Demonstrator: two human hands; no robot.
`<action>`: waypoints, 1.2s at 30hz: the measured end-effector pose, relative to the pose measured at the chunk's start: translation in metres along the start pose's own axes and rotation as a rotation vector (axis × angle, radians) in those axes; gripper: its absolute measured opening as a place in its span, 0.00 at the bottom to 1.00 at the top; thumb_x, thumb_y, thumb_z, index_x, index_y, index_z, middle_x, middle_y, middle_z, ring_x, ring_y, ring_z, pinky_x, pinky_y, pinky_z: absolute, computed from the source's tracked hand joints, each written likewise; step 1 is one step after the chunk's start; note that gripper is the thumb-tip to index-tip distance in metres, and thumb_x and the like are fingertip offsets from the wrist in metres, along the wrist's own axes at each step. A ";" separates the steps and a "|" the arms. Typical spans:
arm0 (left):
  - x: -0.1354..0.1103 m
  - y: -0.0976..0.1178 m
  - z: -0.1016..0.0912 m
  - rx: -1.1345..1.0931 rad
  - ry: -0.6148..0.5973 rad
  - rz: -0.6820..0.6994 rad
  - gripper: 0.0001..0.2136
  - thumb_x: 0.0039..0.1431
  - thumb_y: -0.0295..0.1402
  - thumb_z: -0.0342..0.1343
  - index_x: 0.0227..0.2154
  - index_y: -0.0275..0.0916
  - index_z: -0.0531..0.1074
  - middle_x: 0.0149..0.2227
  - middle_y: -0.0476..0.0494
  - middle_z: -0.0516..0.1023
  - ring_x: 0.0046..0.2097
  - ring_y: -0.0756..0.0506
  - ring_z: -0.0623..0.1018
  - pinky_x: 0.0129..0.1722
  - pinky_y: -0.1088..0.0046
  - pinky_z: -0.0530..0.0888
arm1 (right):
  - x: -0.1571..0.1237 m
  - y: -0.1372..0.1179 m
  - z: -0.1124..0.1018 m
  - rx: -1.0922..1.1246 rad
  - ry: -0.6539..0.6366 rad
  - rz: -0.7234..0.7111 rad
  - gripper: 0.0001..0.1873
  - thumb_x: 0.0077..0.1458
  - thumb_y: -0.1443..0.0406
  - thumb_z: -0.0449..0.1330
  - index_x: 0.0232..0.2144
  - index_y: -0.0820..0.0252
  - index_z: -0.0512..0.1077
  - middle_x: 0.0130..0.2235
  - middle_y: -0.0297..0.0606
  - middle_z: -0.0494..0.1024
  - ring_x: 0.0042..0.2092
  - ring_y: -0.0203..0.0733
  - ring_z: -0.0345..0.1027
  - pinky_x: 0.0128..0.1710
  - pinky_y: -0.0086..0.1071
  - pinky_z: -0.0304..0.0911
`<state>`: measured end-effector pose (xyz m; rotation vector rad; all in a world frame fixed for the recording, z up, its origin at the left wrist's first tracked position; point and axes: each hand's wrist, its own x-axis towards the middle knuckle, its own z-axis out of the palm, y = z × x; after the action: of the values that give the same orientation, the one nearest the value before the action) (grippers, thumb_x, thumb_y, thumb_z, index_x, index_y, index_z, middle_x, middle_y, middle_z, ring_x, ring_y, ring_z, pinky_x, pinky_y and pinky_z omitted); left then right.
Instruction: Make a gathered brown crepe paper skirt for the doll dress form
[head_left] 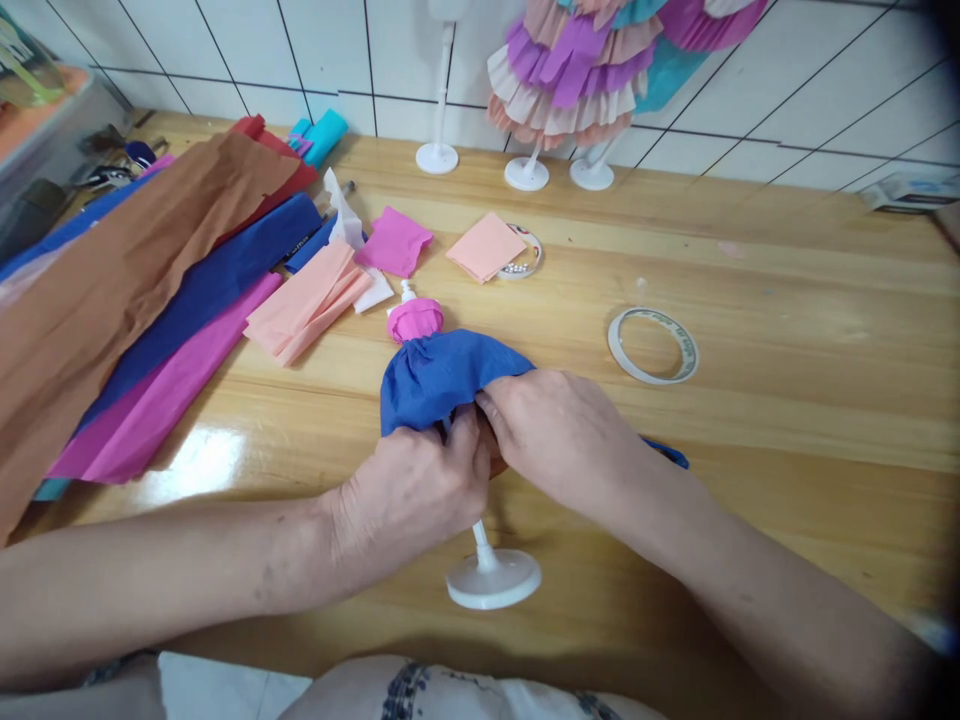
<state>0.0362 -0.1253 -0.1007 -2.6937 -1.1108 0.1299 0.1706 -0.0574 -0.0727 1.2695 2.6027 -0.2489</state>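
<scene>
**Both hands gather blue paper on a small dress form**

We hold a small dress form (420,345) lying tilted over the desk (787,420), its round white base (493,580) nearest us and its top pointing away. A pink paper band (415,318) wraps the upper end, and a blue paper skirt (442,375) covers the body below it. Our left hand (420,490) and right hand (559,435) meet at the skirt's lower edge, fingers pinched tight on the blue paper around the stand's rod. To the right a tape ring (652,345) lies flat, well apart from our hands. Beyond the form lie a magenta square (394,242) and a peach square (486,245). Long sheets of brown paper (112,270) lie at the far left.
</scene>
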 end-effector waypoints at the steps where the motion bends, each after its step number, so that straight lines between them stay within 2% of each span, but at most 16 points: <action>1: 0.001 0.000 -0.001 -0.007 -0.045 -0.009 0.17 0.52 0.17 0.47 0.44 0.26 0.72 0.40 0.29 0.77 0.25 0.46 0.75 0.14 0.75 0.68 | 0.000 0.000 -0.001 0.004 0.002 0.003 0.13 0.55 0.72 0.51 0.26 0.58 0.75 0.26 0.42 0.81 0.26 0.44 0.75 0.20 0.32 0.43; 4: 0.004 0.002 -0.002 -0.009 -0.094 -0.020 0.17 0.51 0.17 0.48 0.45 0.26 0.71 0.40 0.28 0.77 0.27 0.46 0.76 0.14 0.76 0.67 | 0.001 0.000 -0.002 0.007 -0.009 0.018 0.14 0.56 0.72 0.51 0.28 0.59 0.75 0.27 0.42 0.81 0.27 0.45 0.75 0.21 0.32 0.44; 7: 0.004 0.003 -0.001 0.002 -0.056 -0.010 0.15 0.52 0.18 0.48 0.43 0.25 0.72 0.38 0.29 0.77 0.27 0.45 0.76 0.15 0.76 0.68 | 0.001 0.000 -0.003 0.007 -0.020 0.021 0.15 0.57 0.72 0.50 0.26 0.59 0.75 0.27 0.43 0.81 0.27 0.45 0.75 0.21 0.32 0.46; 15: 0.002 0.004 -0.003 0.060 0.009 -0.052 0.18 0.50 0.17 0.46 0.43 0.27 0.73 0.36 0.33 0.76 0.22 0.47 0.74 0.13 0.74 0.67 | 0.001 0.002 -0.003 0.042 -0.007 0.013 0.13 0.55 0.73 0.50 0.30 0.58 0.74 0.29 0.42 0.81 0.27 0.44 0.74 0.22 0.32 0.46; 19: 0.004 0.004 -0.009 0.114 -0.034 -0.085 0.19 0.50 0.17 0.45 0.44 0.26 0.73 0.35 0.33 0.76 0.21 0.48 0.73 0.14 0.75 0.66 | 0.000 0.004 -0.004 0.063 0.012 0.005 0.14 0.56 0.73 0.48 0.31 0.59 0.73 0.29 0.41 0.81 0.26 0.42 0.73 0.22 0.32 0.47; 25: 0.009 0.004 -0.008 0.104 -0.076 -0.071 0.19 0.50 0.17 0.44 0.45 0.26 0.71 0.37 0.31 0.76 0.23 0.47 0.74 0.15 0.75 0.65 | 0.000 0.005 -0.002 0.032 0.007 -0.020 0.15 0.56 0.73 0.49 0.25 0.59 0.73 0.26 0.41 0.80 0.25 0.41 0.72 0.21 0.32 0.45; 31: 0.012 0.003 -0.004 0.072 -0.098 -0.073 0.17 0.48 0.17 0.48 0.42 0.27 0.72 0.35 0.34 0.75 0.23 0.48 0.73 0.14 0.76 0.62 | 0.001 0.005 0.000 0.040 0.047 -0.020 0.12 0.54 0.74 0.51 0.29 0.59 0.74 0.26 0.39 0.80 0.25 0.39 0.72 0.21 0.32 0.45; 36: 0.012 0.003 -0.004 0.048 -0.118 -0.071 0.19 0.48 0.16 0.46 0.43 0.27 0.71 0.35 0.34 0.76 0.24 0.47 0.74 0.14 0.77 0.62 | 0.001 0.004 0.003 0.013 0.055 -0.004 0.12 0.52 0.75 0.51 0.28 0.60 0.73 0.25 0.40 0.80 0.25 0.41 0.73 0.21 0.32 0.44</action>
<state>0.0475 -0.1191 -0.0977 -2.6305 -1.2188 0.3025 0.1734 -0.0547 -0.0760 1.2929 2.6538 -0.2356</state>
